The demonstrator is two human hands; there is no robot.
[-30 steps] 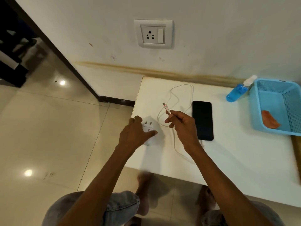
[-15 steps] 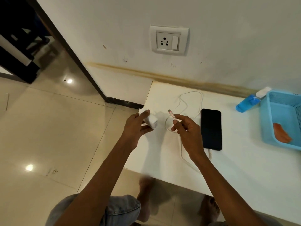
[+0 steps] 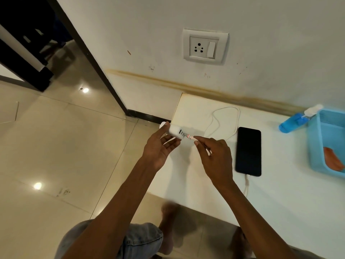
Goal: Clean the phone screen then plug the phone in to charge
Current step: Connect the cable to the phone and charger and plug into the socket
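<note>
My left hand [image 3: 160, 146] holds the white charger adapter [image 3: 174, 132] above the table's left edge, its ports facing right. My right hand [image 3: 212, 157] pinches the USB plug [image 3: 190, 137] of the white cable [image 3: 225, 116], with the plug's tip at the adapter's ports. The black phone [image 3: 248, 151] lies screen-up on the white table [image 3: 280, 193], to the right of my right hand. The cable's other end [image 3: 246, 181] sits in the phone's near edge. A white wall socket [image 3: 205, 46] with a switch is on the wall above the table.
A blue spray bottle [image 3: 293, 122] lies at the back right beside a blue plastic basket [image 3: 317, 146] holding an orange cloth [image 3: 334, 161]. Tiled floor is to the left, with a dark door frame [image 3: 93, 58]. My knees and bare feet show below the table edge.
My left hand lifted the adapter off the table and turned its ports toward the right. My right hand brought the USB plug up to the ports.
</note>
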